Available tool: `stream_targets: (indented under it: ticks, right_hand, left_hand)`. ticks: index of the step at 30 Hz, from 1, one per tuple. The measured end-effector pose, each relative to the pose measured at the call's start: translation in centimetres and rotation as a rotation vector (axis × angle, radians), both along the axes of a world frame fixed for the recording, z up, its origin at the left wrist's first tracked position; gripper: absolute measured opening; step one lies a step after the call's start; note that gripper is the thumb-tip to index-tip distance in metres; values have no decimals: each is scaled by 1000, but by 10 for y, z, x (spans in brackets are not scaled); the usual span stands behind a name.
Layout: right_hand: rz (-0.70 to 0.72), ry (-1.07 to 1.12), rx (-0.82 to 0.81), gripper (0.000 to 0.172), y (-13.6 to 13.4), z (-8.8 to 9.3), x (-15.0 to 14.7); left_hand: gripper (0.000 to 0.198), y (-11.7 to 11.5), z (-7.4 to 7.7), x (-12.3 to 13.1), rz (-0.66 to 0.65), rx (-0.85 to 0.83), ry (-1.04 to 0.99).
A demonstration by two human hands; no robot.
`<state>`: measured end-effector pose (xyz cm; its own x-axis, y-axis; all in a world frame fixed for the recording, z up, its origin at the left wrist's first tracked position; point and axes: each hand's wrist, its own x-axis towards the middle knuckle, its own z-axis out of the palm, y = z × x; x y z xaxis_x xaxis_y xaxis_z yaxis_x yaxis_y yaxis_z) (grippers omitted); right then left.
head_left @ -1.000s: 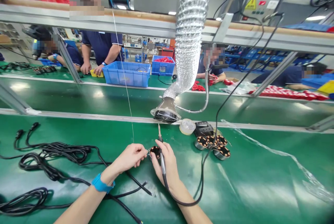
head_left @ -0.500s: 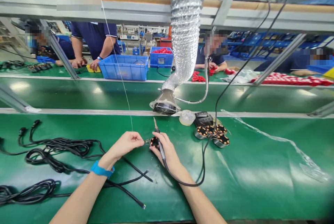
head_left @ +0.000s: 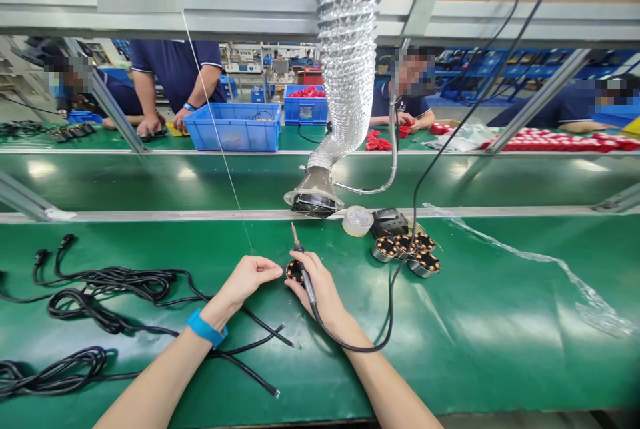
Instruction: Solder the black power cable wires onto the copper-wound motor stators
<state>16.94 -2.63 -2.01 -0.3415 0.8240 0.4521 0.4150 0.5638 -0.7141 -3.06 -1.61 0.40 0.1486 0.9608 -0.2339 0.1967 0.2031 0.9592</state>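
In my right hand (head_left: pixel 320 289) are a soldering iron (head_left: pixel 309 285), its tip pointing up and away, and a small round motor stator (head_left: pixel 293 271) with copper windings. The stator sits between the thumb and fingers, partly covered by the iron and the hand. The thumb and fingers of my left hand (head_left: pixel 253 277) are pinched together at the stator's left edge, around its thin wire leads, which the fingertips mostly hide. A thin wire (head_left: pixel 220 142) hangs from above and reaches down behind my left hand.
Several stators (head_left: pixel 425 263) lie at the right beside a black holder (head_left: pixel 389 222) and a tape roll (head_left: pixel 357 221). A fume extractor (head_left: pixel 314 199) hangs ahead. Coiled black cables (head_left: pixel 125 282) cover the left; the iron's cord (head_left: pixel 393 295) loops right. Co-workers sit and stand beyond blue bins (head_left: pixel 235 127).
My left hand has moved slightly right, bringing its fingertips up to the stator's edge and covering the leads that showed before. My right hand keeps its hold; the view has shifted a little.
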Motion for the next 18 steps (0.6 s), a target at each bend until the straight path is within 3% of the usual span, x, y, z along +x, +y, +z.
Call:
stream_targets:
  ticks: [6,12,15,18]
  right_hand:
    - [-48,31,67,48,3,-5,-4]
    - [47,-40,185,45,1,-2,-9]
    - [60,-91,191,41,-5,-1,-11]
    - [-16,7,151,35,-11,-4,-18]
  left_hand:
    - [34,-1,3,0,13,-8,50]
    - [32,-5,9,0,-85,45,95]
    - [36,-6,4,-1,-136,-33,29]
    - [38,-6,-5,0,-136,-111,-133]
